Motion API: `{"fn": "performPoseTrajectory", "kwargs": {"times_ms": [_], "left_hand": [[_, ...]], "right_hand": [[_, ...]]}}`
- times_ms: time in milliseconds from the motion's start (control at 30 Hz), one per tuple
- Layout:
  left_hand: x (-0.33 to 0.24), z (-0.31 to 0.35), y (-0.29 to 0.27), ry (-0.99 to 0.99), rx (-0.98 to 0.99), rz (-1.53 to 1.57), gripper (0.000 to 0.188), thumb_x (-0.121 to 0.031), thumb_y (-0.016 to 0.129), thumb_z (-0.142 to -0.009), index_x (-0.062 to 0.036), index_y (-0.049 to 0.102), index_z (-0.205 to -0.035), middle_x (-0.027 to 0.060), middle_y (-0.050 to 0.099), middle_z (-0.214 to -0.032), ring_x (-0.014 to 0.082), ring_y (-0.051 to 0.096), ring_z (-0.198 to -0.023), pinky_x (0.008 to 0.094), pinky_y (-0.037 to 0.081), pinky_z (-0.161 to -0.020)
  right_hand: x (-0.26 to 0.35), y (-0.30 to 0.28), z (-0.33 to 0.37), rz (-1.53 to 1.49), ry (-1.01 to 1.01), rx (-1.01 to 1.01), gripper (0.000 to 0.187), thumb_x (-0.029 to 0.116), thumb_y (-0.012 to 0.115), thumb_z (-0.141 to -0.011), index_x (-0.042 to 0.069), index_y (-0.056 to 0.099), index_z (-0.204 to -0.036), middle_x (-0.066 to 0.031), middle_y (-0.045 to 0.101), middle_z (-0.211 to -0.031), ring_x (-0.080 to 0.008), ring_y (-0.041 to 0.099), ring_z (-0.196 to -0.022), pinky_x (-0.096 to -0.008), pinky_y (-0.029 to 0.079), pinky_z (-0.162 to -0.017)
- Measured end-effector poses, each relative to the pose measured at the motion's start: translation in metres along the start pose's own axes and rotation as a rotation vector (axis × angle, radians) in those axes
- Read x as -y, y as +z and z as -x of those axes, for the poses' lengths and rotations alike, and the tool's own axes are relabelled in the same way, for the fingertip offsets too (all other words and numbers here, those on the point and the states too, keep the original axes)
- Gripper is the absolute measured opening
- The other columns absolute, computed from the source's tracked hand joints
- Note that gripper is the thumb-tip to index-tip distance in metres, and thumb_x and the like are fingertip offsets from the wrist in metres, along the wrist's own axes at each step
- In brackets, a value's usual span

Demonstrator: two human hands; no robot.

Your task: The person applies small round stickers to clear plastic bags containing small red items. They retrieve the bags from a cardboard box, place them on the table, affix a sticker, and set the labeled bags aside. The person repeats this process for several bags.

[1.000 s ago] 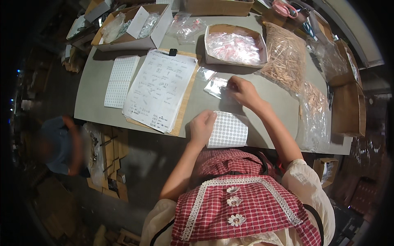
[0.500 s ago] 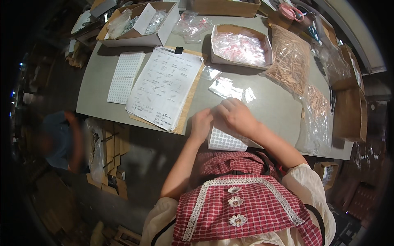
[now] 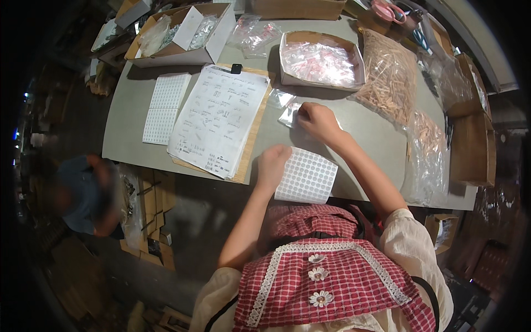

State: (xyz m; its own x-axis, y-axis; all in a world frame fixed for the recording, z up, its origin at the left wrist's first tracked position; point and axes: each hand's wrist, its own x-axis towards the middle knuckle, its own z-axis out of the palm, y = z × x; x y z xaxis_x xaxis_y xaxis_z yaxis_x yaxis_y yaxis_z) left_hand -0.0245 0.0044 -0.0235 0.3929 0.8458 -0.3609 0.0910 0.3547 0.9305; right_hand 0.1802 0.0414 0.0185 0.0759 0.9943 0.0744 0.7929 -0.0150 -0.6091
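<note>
My left hand [image 3: 273,166] grips the left edge of a sheet of small round stickers [image 3: 308,178] at the near edge of the table. My right hand [image 3: 319,122] is farther off, above a few small clear plastic bags [image 3: 289,115] that lie flat on the tabletop. Its fingers are curled together, and whatever they may pinch is too small to make out. The hand covers part of the bags.
Left of my hands lies a clipboard with papers [image 3: 221,116], beside more sticker sheets [image 3: 165,105]. A box of small bags [image 3: 322,62] stands beyond, next to a bag of wooden pegs [image 3: 384,72]. At far left a person [image 3: 86,193] is near cardboard.
My right hand has left the sticker sheet and moved forward to the plastic bags. The sheet is now uncovered, with my left hand still on its edge.
</note>
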Motion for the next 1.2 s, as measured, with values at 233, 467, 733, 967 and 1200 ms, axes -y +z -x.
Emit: {"fn": "performPoseTrajectory", "kwargs": {"times_ms": [233, 467, 733, 967, 1200], "left_hand": [[-0.001, 0.002, -0.002, 0.083, -0.011, -0.089, 0.026, -0.019, 0.060, -0.100, 0.0018, 0.067, -0.086, -0.0032, 0.063, -0.076, 0.0028, 0.053, -0.068, 0.0226, 0.044, -0.061], [0.002, 0.000, -0.003, 0.127, 0.005, -0.081, 0.026, -0.019, 0.060, -0.101, 0.0017, 0.065, -0.087, -0.0046, 0.059, -0.075, 0.0024, 0.050, -0.068, 0.0221, 0.042, -0.062], [-0.020, 0.013, 0.003, 0.144, -0.053, -0.114, 0.025, -0.019, 0.058, -0.101, 0.0022, 0.065, -0.090, -0.0049, 0.057, -0.076, 0.0032, 0.049, -0.070, 0.0232, 0.042, -0.063], [-0.012, 0.014, 0.001, 0.138, -0.047, -0.087, 0.026, -0.020, 0.062, -0.097, 0.0049, 0.066, -0.096, 0.0059, 0.063, -0.077, 0.0099, 0.056, -0.075, 0.0302, 0.048, -0.070], [-0.008, 0.012, -0.002, 0.158, -0.060, -0.169, 0.026, -0.021, 0.062, -0.098, 0.0037, 0.066, -0.098, 0.0091, 0.064, -0.076, 0.0127, 0.058, -0.073, 0.0325, 0.047, -0.069]], "right_hand": [[-0.033, -0.034, 0.016, 0.091, 0.270, 0.133, 0.033, 0.031, 0.076, -0.078, 0.000, 0.069, -0.086, -0.0209, 0.070, -0.079, -0.0387, 0.067, -0.076, -0.0461, 0.051, -0.070], [-0.034, -0.033, 0.015, -0.249, 0.152, 0.142, 0.023, 0.011, 0.071, -0.081, 0.002, 0.066, -0.101, -0.0111, 0.070, -0.086, -0.0190, 0.066, -0.078, -0.0335, 0.052, -0.073], [-0.012, -0.014, 0.022, 0.228, 0.015, -0.064, 0.026, 0.016, 0.075, -0.078, 0.000, 0.057, -0.090, -0.0192, 0.068, -0.087, -0.0394, 0.065, -0.086, -0.0473, 0.053, -0.077], [-0.066, -0.065, 0.041, 0.100, 0.188, 0.081, 0.064, 0.047, 0.080, -0.078, 0.018, 0.062, -0.132, -0.0174, 0.060, -0.129, -0.0355, 0.050, -0.124, -0.0486, 0.039, -0.105], [-0.051, -0.040, 0.103, 0.329, -0.165, -0.011, 0.053, 0.048, 0.064, -0.093, 0.026, 0.058, -0.142, -0.0163, 0.038, -0.156, -0.0425, 0.034, -0.141, -0.0571, 0.022, -0.118]]}}
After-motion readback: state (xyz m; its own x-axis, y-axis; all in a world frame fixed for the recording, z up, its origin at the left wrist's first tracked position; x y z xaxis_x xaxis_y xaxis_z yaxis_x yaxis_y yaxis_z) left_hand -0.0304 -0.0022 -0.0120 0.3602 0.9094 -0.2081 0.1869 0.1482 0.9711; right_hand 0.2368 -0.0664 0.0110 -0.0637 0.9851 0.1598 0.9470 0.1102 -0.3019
